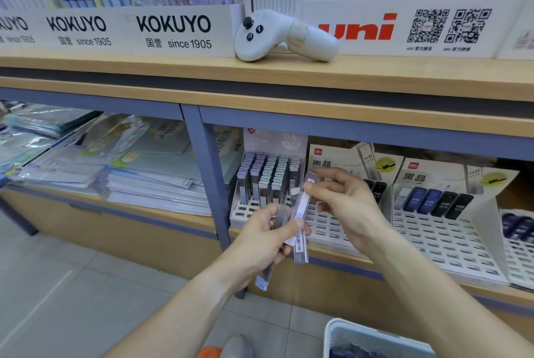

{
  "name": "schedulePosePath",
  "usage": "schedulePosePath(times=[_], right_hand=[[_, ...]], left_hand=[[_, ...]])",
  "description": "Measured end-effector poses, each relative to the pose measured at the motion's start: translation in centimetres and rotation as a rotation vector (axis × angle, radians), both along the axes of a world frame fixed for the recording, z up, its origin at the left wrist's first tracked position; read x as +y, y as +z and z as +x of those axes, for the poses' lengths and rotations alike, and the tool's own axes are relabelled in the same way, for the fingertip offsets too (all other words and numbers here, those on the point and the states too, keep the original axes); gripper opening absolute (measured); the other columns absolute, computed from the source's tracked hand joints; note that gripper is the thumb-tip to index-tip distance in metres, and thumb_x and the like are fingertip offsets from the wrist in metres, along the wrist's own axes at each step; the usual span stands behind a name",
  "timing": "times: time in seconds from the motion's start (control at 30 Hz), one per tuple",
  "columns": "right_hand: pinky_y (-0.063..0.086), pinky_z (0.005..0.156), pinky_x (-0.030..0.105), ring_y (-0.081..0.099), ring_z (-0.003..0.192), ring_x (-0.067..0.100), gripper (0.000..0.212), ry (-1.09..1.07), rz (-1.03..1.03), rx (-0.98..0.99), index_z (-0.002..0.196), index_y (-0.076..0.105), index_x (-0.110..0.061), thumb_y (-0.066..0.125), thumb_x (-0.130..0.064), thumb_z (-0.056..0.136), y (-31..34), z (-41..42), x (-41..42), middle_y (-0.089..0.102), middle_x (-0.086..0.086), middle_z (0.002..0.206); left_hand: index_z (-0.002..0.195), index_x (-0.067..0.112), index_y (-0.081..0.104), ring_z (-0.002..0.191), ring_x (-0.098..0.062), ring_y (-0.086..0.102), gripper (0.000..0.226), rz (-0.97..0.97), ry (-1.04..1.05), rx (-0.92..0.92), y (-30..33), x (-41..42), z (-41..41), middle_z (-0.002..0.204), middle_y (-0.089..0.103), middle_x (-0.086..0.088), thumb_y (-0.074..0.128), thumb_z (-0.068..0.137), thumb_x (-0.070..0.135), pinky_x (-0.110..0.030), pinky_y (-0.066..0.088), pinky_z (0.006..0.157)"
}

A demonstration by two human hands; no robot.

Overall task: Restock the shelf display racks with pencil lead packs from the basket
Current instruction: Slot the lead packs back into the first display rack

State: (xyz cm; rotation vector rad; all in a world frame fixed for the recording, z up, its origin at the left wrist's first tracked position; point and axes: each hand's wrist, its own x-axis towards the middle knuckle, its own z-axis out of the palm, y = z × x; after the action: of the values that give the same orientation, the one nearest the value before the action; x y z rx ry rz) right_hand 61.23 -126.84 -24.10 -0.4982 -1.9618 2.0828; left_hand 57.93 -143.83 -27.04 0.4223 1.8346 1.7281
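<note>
Our left hand (270, 234) grips a few clear pencil lead packs (300, 230), and our right hand (344, 198) pinches the top of one of them; their labels are too blurred to read. Just behind, the white display racks (439, 239) hold tubes marked "HB 0.5" under a "deli" header. Above, the shelf fronts read "KOKUYO since 1905" and "uni". The basket (372, 337) is cut off at the bottom edge.
</note>
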Motion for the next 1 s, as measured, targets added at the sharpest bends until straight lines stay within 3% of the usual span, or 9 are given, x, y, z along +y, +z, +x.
schedulePosePath(times=[0.23, 0.3, 0.4, 0.5, 0.6, 0.73, 0.8, 0.9, 1.0], right_hand=[[0.060, 0.076, 0.030, 0.069, 0.077, 0.027, 0.031, -0.022, -0.091, 0.067, 0.114, 0.071, -0.013, 0.077, -0.004, 0.085, -0.2, -0.4, 1.1, 0.073, 0.021, 0.088], [0.062, 0.075, 0.029, 0.068, 0.076, 0.026, 0.029, -0.030, -0.165, 0.066, 0.111, 0.070, -0.009, 0.077, 0.000, 0.084, -0.4, -0.1, 1.4, 0.073, 0.019, 0.089], [0.062, 0.074, 0.030, 0.068, 0.076, 0.026, 0.026, -0.022, -0.186, 0.057, 0.109, 0.070, -0.006, 0.076, 0.000, 0.084, -0.8, 0.3, 1.7, 0.073, 0.017, 0.091], [0.060, 0.085, 0.039, 0.072, 0.086, 0.029, 0.020, 0.032, -0.092, -0.015, 0.106, 0.072, -0.008, 0.075, -0.017, 0.088, -0.2, 0.2, 2.1, 0.077, 0.013, 0.094], [0.059, 0.088, 0.036, 0.075, 0.092, 0.024, 0.032, 0.142, 0.090, -0.138, 0.109, 0.072, -0.017, 0.078, -0.037, 0.085, 1.1, -0.6, 2.4, 0.079, 0.006, 0.094], [0.059, 0.075, 0.028, 0.075, 0.077, 0.018, 0.029, 0.215, 0.234, -0.196, 0.105, 0.075, -0.014, 0.086, -0.015, 0.078, 2.0, -1.9, 2.4, 0.079, 0.007, 0.089], [0.059, 0.071, 0.026, 0.073, 0.073, 0.016, 0.026, 0.171, 0.204, -0.185, 0.103, 0.075, -0.011, 0.084, -0.008, 0.079, 2.1, -2.3, 2.5, 0.079, 0.009, 0.086], [0.060, 0.072, 0.026, 0.076, 0.077, 0.017, 0.023, -0.028, 0.139, -0.035, 0.101, 0.075, -0.011, 0.083, -0.007, 0.080, 1.8, -3.0, 3.5, 0.079, 0.007, 0.089], [0.060, 0.081, 0.032, 0.076, 0.084, 0.014, 0.016, -0.204, 0.267, 0.155, 0.097, 0.073, -0.015, 0.081, -0.010, 0.084, 1.0, -3.7, 3.9, 0.079, 0.000, 0.089]], left_hand=[[0.115, 0.016, 0.066, 0.056, -0.013, 0.052, 0.023, 0.041, 0.083, 0.050, 0.4, -0.5, -0.3, 0.102, 0.078, -0.008, 0.070, 0.097, 0.029, -0.026, 0.036, 0.048], [0.114, 0.020, 0.068, 0.059, -0.016, 0.051, 0.023, 0.075, 0.137, 0.066, 0.6, -0.7, -0.4, 0.100, 0.077, -0.009, 0.073, 0.094, 0.030, -0.026, 0.035, 0.048], [0.111, 0.016, 0.070, 0.055, -0.008, 0.049, 0.022, 0.090, 0.177, 0.123, 0.6, -0.8, -0.6, 0.090, 0.075, -0.004, 0.073, 0.093, 0.029, -0.020, 0.035, 0.048], [0.107, 0.017, 0.071, 0.059, -0.004, 0.051, 0.017, 0.030, 0.148, 0.244, 0.4, -0.9, -0.7, 0.075, 0.065, 0.004, 0.073, 0.094, 0.028, -0.013, 0.040, 0.054], [0.105, 0.021, 0.071, 0.065, -0.017, 0.042, 0.015, -0.030, 0.073, 0.284, 0.2, -0.8, -0.6, 0.079, 0.045, -0.003, 0.073, 0.094, 0.031, -0.018, 0.036, 0.054], [0.105, 0.021, 0.069, 0.062, -0.011, 0.042, 0.016, -0.039, 0.014, 0.240, -0.2, -0.5, -0.5, 0.081, 0.046, -0.001, 0.073, 0.094, 0.032, -0.019, 0.037, 0.055], [0.107, 0.018, 0.068, 0.060, -0.004, 0.050, 0.016, -0.056, 0.008, 0.224, -0.1, -0.5, -0.5, 0.080, 0.057, 0.006, 0.070, 0.096, 0.030, -0.016, 0.040, 0.059], [0.108, 0.022, 0.066, 0.065, -0.008, 0.058, 0.015, -0.134, 0.011, 0.220, -0.4, -0.9, -1.0, 0.081, 0.069, 0.001, 0.067, 0.098, 0.033, -0.021, 0.047, 0.074], [0.110, 0.021, 0.065, 0.055, -0.001, 0.054, 0.018, -0.243, 0.046, 0.252, -0.7, -1.6, -1.3, 0.067, 0.063, 0.005, 0.065, 0.099, 0.036, -0.012, 0.040, 0.059]])
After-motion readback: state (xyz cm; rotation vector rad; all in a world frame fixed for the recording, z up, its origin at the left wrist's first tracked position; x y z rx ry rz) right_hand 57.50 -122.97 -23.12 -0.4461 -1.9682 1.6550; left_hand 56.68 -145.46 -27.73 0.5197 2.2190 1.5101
